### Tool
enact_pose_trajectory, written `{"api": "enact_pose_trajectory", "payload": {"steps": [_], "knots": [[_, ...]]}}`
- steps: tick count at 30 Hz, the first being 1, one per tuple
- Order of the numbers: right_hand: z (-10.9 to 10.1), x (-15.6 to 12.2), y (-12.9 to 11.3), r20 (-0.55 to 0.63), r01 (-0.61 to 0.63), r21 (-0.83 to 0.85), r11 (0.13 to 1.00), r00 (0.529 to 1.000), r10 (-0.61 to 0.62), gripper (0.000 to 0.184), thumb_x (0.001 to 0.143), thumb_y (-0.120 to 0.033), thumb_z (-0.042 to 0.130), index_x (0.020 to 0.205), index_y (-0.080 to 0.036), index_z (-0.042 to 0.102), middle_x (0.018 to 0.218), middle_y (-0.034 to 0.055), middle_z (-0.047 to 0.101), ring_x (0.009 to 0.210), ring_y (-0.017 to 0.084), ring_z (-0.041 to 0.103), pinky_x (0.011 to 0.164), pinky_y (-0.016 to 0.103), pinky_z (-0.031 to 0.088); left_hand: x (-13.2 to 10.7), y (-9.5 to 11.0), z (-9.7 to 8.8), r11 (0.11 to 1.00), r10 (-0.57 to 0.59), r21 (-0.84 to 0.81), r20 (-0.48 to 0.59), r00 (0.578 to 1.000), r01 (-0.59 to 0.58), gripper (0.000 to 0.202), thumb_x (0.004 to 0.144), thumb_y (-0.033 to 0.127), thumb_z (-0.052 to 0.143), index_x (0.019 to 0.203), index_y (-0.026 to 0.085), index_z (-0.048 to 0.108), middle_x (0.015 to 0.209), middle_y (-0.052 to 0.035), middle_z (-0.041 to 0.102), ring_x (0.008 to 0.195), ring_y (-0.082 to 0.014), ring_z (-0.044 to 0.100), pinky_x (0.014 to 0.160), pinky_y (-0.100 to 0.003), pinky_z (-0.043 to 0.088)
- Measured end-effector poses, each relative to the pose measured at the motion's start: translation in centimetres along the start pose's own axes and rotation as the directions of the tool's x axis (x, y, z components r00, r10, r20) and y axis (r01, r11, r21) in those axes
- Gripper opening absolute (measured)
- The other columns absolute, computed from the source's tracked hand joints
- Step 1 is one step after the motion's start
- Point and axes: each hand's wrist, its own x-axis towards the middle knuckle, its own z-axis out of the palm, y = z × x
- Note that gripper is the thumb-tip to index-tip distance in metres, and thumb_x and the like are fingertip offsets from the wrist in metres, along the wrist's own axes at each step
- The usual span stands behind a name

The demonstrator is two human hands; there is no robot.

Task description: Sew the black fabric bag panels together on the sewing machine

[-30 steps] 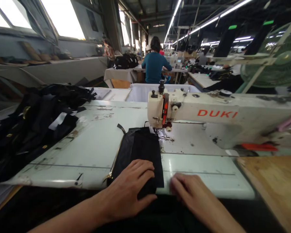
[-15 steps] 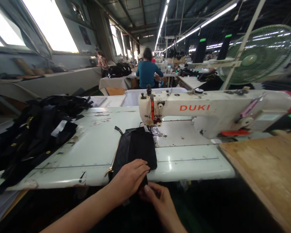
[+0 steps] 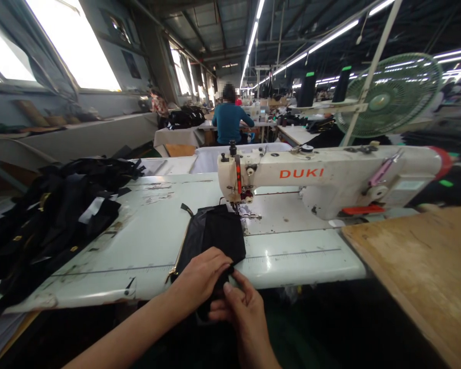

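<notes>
A black fabric piece with a gold zipper (image 3: 223, 233) lies on the sewing table, its far edge under the needle area of the white sewing machine (image 3: 269, 171). Its near end hangs over the table's front edge. My left hand (image 3: 204, 271) rests on the near part of the fabric, fingertips closed on its right edge. Just right of it, my right hand (image 3: 242, 302) has its index finger and thumb at the same near edge, gripping the cloth. The zipper's gold pull (image 3: 171, 272) shows at the near left corner. Part of the cloth between the hands is hidden.
A heap of black zippered pieces (image 3: 54, 210) covers the table's left side. A wooden board (image 3: 415, 256) adjoins at right. Thread cones (image 3: 307, 89) and a green fan (image 3: 384, 100) stand behind the machine. A person in a blue top (image 3: 229, 123) sits farther back.
My right hand has moved up to the fabric's near right edge, its index finger now extended along it. The near right corner is drawn in toward my fingers. The view has shifted slightly.
</notes>
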Motion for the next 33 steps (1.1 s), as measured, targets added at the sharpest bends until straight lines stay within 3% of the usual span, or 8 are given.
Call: {"api": "enact_pose_trajectory", "payload": {"steps": [4,7,13,17,20,27,31,33], "knots": [[0.6,1.2,0.1,-0.005,0.003,-0.037,0.999,1.0,-0.003,0.051,0.069,-0.059,0.076,0.082,-0.011,0.061,0.067,0.0038,0.068,0.045,0.013,0.063,0.04,0.021,0.051,-0.1,-0.5,0.1,0.999,0.051,-0.011,0.027,0.998,-0.051,0.027,0.096,0.009,0.039,0.103,0.017,0.064,0.098,-0.0057,0.063,0.09,-0.0159,0.06,0.081,-0.025,0.051],[0.4,1.4,0.0,0.004,0.008,-0.079,0.997,1.0,-0.007,0.048,0.073,-0.058,0.073,0.072,-0.011,0.061,0.056,0.0045,0.066,0.039,0.012,0.06,0.04,0.019,0.05,-0.2,-0.5,-0.2,0.997,0.078,-0.006,0.047,0.996,-0.078,0.025,0.097,0.009,0.039,0.103,0.016,0.062,0.098,-0.0063,0.061,0.091,-0.0175,0.058,0.083,-0.029,0.05],[-1.3,0.1,-0.1,-0.059,0.053,-0.181,0.982,0.996,-0.065,0.049,0.071,-0.058,0.075,0.074,-0.01,0.064,0.051,0.0066,0.065,0.036,0.011,0.058,0.035,0.014,0.043,-1.0,0.2,-2.0,0.961,0.173,0.189,0.167,0.971,-0.203,0.025,0.094,0.004,0.038,0.106,0.014,0.057,0.101,-0.0094,0.058,0.1,-0.0246,0.053,0.088,-0.04,0.046],[-2.3,-0.3,0.2,-0.093,0.075,-0.214,0.974,0.991,-0.097,0.049,0.073,-0.058,0.074,0.078,-0.01,0.065,0.056,0.0053,0.066,0.041,0.012,0.061,0.039,0.016,0.047,-1.2,1.4,-1.6,0.992,-0.034,0.122,0.116,0.993,0.019,0.012,0.097,0.02,0.047,0.104,0.018,0.057,0.099,-0.0057,0.059,0.093,-0.022,0.057,0.083,-0.037,0.049],[-2.6,-0.1,0.4,-0.078,0.12,-0.197,0.973,0.988,-0.137,0.044,0.077,-0.055,0.071,0.075,-0.012,0.065,0.063,0.0028,0.065,0.054,0.015,0.066,0.049,0.021,0.054,-1.2,2.0,-0.4,0.988,-0.156,0.036,0.087,0.984,0.153,0.025,0.087,0.029,0.067,0.108,0.02,0.057,0.102,-0.0039,0.062,0.093,-0.0219,0.06,0.081,-0.035,0.05],[-2.5,-0.1,0.5,-0.093,0.133,-0.188,0.973,0.984,-0.153,0.042,0.077,-0.053,0.071,0.081,-0.011,0.07,0.073,0.0034,0.065,0.064,0.018,0.068,0.061,0.028,0.058,-1.8,0.8,1.6,0.999,0.004,0.044,-0.003,1.0,-0.004,0.014,0.09,0.01,0.052,0.093,0.019,0.062,0.087,-0.0015,0.065,0.081,-0.018,0.061,0.074,-0.03,0.048],[-2.6,-0.3,0.3,-0.11,0.105,-0.188,0.977,0.986,-0.127,0.045,0.074,-0.056,0.073,0.076,-0.011,0.067,0.071,0.0081,0.069,0.068,0.024,0.07,0.066,0.034,0.059,-1.9,0.3,0.1,0.989,0.093,0.12,-0.039,0.995,-0.088,0.013,0.09,0.009,0.049,0.091,0.017,0.06,0.084,-0.0036,0.063,0.079,-0.0187,0.059,0.072,-0.031,0.048],[-2.8,-0.3,0.2,-0.105,0.094,-0.197,0.976,0.988,-0.117,0.046,0.075,-0.057,0.072,0.074,-0.011,0.067,0.073,0.0112,0.07,0.072,0.027,0.071,0.07,0.036,0.058,-1.9,0.3,-1.1,0.979,0.141,0.148,-0.021,0.99,-0.136,0.014,0.091,0.009,0.049,0.092,0.018,0.06,0.084,-0.0034,0.062,0.084,-0.0193,0.059,0.079,-0.034,0.048]]}}
